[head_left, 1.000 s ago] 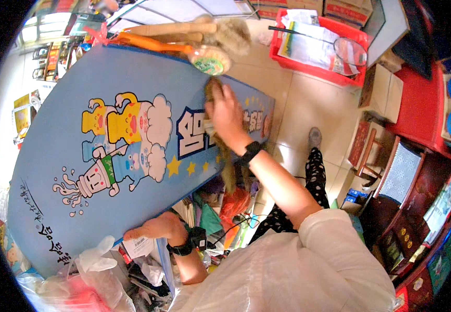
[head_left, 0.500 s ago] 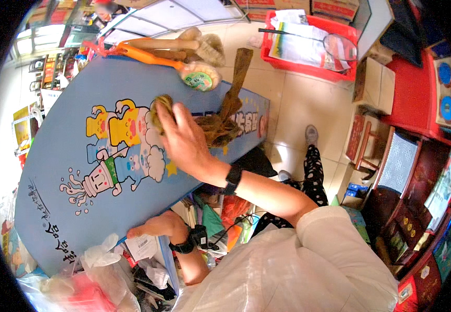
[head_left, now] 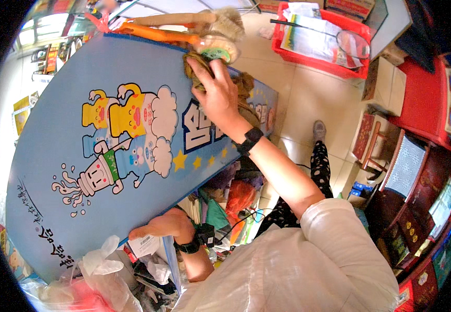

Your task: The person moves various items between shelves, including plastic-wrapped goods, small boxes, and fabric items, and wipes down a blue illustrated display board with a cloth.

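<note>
A blue board (head_left: 147, 62) with cartoon cups, stars and lettering stretches across the left and middle. My right hand (head_left: 217, 96) presses a crumpled brown cloth (head_left: 194, 70) against its far side, close to the orange-handled brush. More of the cloth shows beyond the fingers, bunched on the board. At the near edge, my left hand (head_left: 165, 226) grips the board's rim; some of its fingers are hidden beneath. A black band circles each wrist.
Orange and pale long-handled brushes (head_left: 168, 37) lie along the far edge. Plastic bags (head_left: 98, 265) and clutter crowd the near left. A red crate (head_left: 319, 57) with papers and a racket stands on the floor at the far right, near boxes and dark cabinets (head_left: 413, 208).
My right hand has slid the cloth away from me and to the right, uncovering large lettering. The left hand stays at the near edge. The whole view has shifted slightly.
</note>
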### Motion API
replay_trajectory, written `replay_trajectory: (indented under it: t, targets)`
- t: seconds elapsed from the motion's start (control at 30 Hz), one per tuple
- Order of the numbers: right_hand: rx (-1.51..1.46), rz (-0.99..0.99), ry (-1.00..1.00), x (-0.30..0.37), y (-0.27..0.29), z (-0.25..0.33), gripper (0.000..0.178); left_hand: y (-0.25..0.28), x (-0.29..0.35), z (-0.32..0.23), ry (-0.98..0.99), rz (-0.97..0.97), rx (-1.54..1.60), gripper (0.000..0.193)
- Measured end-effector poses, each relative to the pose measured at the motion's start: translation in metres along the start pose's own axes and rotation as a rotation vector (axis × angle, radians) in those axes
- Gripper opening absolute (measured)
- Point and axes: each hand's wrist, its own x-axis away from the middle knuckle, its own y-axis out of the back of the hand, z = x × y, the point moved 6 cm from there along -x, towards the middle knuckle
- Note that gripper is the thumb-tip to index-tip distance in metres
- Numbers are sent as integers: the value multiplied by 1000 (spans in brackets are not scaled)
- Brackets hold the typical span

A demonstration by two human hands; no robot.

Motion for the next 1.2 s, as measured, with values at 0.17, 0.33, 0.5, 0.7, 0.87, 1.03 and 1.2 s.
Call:
replay_trajectory:
  t: [0.17, 0.33, 0.5, 0.7, 0.87, 1.03, 1.2]
  targets:
    - [-26, 18, -39, 15, -7, -24, 76, 6, -4, 1, -19, 22, 41, 102]
    - [10, 58, -84, 30, -12, -59, 75, -10, 16, -12, -24, -83, -18, 104]
    - [97, 80, -108, 49, -22, -100, 70, 7, 1, 8, 180, 75, 110, 108]
    - [148, 170, -252, 83, -45, -169, 70, 13, 2, -18, -288, -54, -249, 110]
    - [239, 296, -456, 117, -59, -271, 63, 21, -3, -19, -379, -55, -412, 110]
    - [417, 346, -409, 147, -83, -351, 54, 10, -9, -3, -458, -28, -529, 110]
    - [437, 318, -551, 171, -92, -433, 49, 0, -4, 24, -473, -6, -576, 110]
